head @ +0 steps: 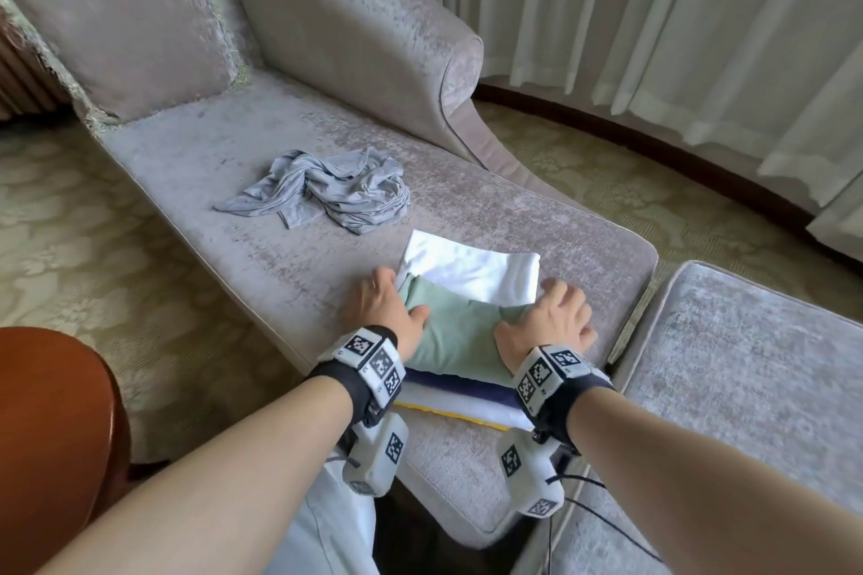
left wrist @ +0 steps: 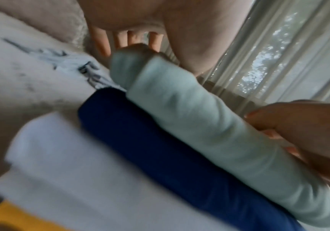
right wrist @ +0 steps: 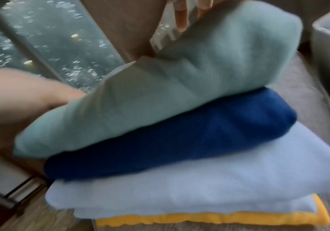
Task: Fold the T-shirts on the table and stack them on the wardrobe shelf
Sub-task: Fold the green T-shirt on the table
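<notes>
A stack of folded T-shirts sits at the near end of a grey chaise (head: pixel 224 219): mint green (head: pixel 453 336) on top, then navy blue (head: pixel 448 381), white (head: pixel 467 404) and yellow (head: pixel 448 414). My left hand (head: pixel 387 303) holds the green shirt's left side, thumb on top. My right hand (head: pixel 551 317) holds its right side. In the right wrist view the green shirt (right wrist: pixel 180 86) is tilted up off the blue one (right wrist: pixel 180 137), with fingers (right wrist: pixel 180 20) behind its far edge. Another folded white shirt (head: pixel 467 266) lies just behind the stack. A crumpled grey shirt (head: pixel 327 191) lies farther along the seat.
A padded ottoman (head: pixel 747 364) stands against the chaise on the right. A round wooden table (head: pixel 46 411) is at the near left. A cushion (head: pixel 116 23) leans at the chaise's head, and curtains (head: pixel 654 14) hang behind. Patterned carpet surrounds it all.
</notes>
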Motion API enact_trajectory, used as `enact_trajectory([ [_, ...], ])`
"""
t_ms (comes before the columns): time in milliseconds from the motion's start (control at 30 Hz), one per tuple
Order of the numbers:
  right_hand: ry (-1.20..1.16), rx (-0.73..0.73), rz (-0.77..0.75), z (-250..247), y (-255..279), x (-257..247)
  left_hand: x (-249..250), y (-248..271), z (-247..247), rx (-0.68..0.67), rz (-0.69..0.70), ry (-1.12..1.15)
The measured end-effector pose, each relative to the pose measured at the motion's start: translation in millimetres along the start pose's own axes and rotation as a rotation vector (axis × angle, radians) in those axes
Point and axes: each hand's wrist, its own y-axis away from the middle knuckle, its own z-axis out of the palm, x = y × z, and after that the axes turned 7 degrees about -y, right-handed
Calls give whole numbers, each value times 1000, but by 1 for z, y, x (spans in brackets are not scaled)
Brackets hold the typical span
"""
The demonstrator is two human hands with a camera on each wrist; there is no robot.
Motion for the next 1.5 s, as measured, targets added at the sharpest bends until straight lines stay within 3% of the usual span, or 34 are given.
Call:
enact_trajectory([
  [100,84,-36,-222,3,4,-5,15,-1,-6,120,191,-274],
  [167,148,-120,-322,12,9,-6,26,3,1,46,328,-340],
  [233,221,-219,-360,21,13,-2,28,8,14,-111,366,-435],
  [300,285,-309,-333,29,15,5,18,9,26,-242,328,-510],
  [400,322,-387,-263,40,16,10,0,6,35,-331,284,-547],
  [800,190,-455,19,31,3,-3,1,2,26,-427,266,-461],
  [1000,211,-377,162,-2,-10,-34,15,-15,-28,-450,163,-83],
  [1133,151,-351,226,-12,-26,-71,7,-36,-75,-372,47,397],
  [1200,56,-364,284,6,-46,-88,-7,-49,-95,-337,-90,555],
  [1300,-104,-368,249,42,-75,-118,-42,-82,-106,-279,-244,698],
  [1400,-100,-518,223,30,-57,-173,-73,-109,-120,-223,-406,848],
  [1500,-221,-668,173,52,-65,-205,-101,-146,-117,-267,-496,958],
])
